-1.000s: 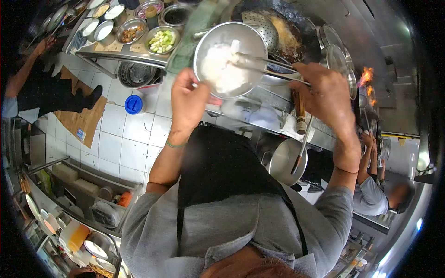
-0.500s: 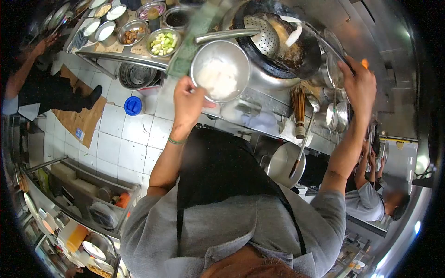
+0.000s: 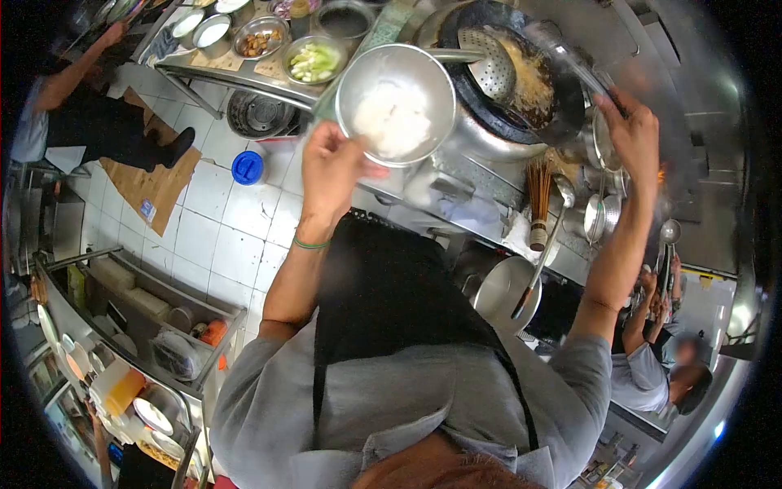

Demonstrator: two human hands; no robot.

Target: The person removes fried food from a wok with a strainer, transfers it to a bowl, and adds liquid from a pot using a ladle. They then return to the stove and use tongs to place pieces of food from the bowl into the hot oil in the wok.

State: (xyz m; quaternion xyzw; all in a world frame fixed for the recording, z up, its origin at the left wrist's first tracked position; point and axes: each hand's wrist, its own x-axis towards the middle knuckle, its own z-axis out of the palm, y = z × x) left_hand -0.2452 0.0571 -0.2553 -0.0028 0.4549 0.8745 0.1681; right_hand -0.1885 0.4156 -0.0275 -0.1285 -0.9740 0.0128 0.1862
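My left hand [image 3: 332,169] grips the rim of a steel bowl [image 3: 440,90] with white food [image 3: 393,118] inside. In my right hand [image 3: 634,134] is the handle of a metal ladle [image 3: 580,69], whose head is blurred over the wok. The dark wok [image 3: 566,106] holds brown, bubbling liquid [image 3: 529,77]. A perforated strainer [image 3: 487,69] lies at the wok's left side, and its handle runs behind the bowl.
Bowls of green pieces [image 3: 312,62] and brown pieces [image 3: 261,37] stand on the upper-left table. A bamboo brush [image 3: 539,204] and a pot [image 3: 507,295] are below the wok. Co-workers are at left [image 3: 90,122] and lower right [image 3: 643,371].
The ladle has swung up at the wok's upper right, and the white food on it no longer shows. The bowl appears slightly higher and nearer. The whole view has shifted a little.
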